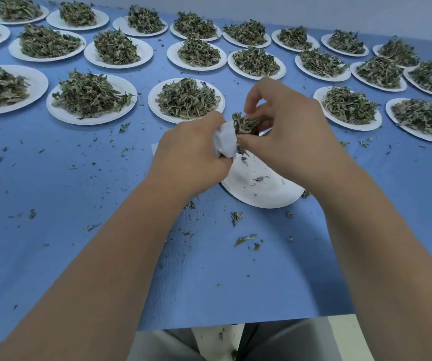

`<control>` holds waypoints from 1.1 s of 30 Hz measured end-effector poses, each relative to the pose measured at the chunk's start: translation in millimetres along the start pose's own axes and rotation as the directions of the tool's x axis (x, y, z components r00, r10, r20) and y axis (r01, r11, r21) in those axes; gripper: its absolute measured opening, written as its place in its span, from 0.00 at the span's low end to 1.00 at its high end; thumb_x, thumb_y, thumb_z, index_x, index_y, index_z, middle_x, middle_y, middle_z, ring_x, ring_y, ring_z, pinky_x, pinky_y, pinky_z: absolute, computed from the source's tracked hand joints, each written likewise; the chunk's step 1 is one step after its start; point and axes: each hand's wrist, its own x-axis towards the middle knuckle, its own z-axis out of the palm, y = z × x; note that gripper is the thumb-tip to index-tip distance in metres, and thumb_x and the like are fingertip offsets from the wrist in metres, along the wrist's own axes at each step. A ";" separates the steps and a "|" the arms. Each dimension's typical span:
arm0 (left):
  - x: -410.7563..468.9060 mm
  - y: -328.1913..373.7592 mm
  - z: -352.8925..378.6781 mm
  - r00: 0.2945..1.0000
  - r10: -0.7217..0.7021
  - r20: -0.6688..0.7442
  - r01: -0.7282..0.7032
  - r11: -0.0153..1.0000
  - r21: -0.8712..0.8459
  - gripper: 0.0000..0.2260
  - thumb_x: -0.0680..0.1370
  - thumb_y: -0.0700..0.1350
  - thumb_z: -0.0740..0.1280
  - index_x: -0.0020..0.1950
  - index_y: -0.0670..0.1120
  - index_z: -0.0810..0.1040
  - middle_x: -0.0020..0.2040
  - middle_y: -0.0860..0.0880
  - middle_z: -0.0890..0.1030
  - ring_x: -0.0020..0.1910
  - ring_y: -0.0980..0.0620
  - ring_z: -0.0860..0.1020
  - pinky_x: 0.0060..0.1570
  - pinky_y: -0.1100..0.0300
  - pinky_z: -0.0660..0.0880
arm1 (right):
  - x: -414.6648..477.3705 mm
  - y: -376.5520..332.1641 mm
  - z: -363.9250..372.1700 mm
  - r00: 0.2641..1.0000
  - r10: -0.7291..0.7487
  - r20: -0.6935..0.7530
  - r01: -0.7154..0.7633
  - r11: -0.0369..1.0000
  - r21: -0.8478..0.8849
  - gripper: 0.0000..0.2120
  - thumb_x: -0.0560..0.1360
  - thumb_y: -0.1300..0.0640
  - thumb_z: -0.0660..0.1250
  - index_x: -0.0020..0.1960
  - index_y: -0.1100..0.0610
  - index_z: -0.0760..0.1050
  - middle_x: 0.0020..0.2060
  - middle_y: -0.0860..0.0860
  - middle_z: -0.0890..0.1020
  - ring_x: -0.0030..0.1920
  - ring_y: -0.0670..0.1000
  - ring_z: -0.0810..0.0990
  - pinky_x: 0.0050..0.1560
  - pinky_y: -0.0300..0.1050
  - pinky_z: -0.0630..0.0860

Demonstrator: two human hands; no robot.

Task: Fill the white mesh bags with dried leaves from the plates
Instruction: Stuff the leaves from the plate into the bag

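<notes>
- Blue table: carries every item; leaf crumbs lie scattered over it, thickest at 6 o'clock from the hands.
- Heaped plates: white, each with a mound of leaves, set in rows from 9 o'clock through 12 o'clock to 3 o'clock of the hands.
- Left hand: knuckles up, fingers curled round the white mesh bag, gripping it from its 9 o'clock side.
- White mesh bag: bunched between the 2 hands, above the far edge of the near plate, mouth turned toward 2 o'clock.
- Dried leaves: a clump sitting at the bag's mouth, partly outside it.
- Right hand: thumb and fingers bent, pinching the clump from its 3 o'clock side; the index finger arches above it.
- Near plate: at 6 o'clock beneath the hands, holding only a few leaf fragments.
</notes>
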 end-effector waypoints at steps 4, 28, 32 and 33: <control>0.0 0.2 3.1 1.000 0.007 -0.015 -0.007 1.000 0.008 0.07 0.72 0.53 0.65 0.43 0.52 0.69 0.34 0.52 0.73 0.37 0.45 0.75 0.34 0.53 0.71 | 0.8 0.8 -7.7 0.992 0.010 0.128 -0.016 0.999 0.044 0.06 0.69 0.57 0.78 0.42 0.48 0.84 0.36 0.45 0.86 0.38 0.44 0.84 0.42 0.42 0.80; 1.0 6.1 -4.5 0.993 0.076 -0.091 -0.078 0.997 -0.017 0.14 0.70 0.50 0.67 0.35 0.55 0.61 0.27 0.53 0.66 0.29 0.48 0.68 0.28 0.58 0.61 | -11.8 1.2 -1.1 0.987 -0.031 0.159 -0.004 0.978 0.211 0.10 0.76 0.60 0.70 0.50 0.48 0.86 0.47 0.43 0.86 0.40 0.39 0.78 0.43 0.32 0.70; -1.5 11.3 -3.4 0.990 0.118 -0.080 -0.122 0.992 -0.044 0.09 0.69 0.52 0.62 0.33 0.52 0.64 0.27 0.52 0.67 0.30 0.45 0.69 0.29 0.56 0.64 | -20.9 -2.3 -3.9 0.928 -0.153 0.340 0.147 0.988 0.044 0.11 0.75 0.65 0.65 0.52 0.54 0.82 0.42 0.48 0.82 0.39 0.35 0.73 0.43 0.27 0.66; -1.7 11.5 -2.9 0.989 0.123 -0.087 -0.129 0.989 -0.068 0.08 0.68 0.53 0.61 0.34 0.51 0.66 0.27 0.51 0.67 0.30 0.46 0.69 0.28 0.55 0.64 | -22.7 -3.9 -3.0 0.916 -0.181 0.359 0.179 0.983 0.039 0.10 0.75 0.66 0.65 0.51 0.57 0.81 0.41 0.52 0.81 0.35 0.36 0.71 0.40 0.27 0.66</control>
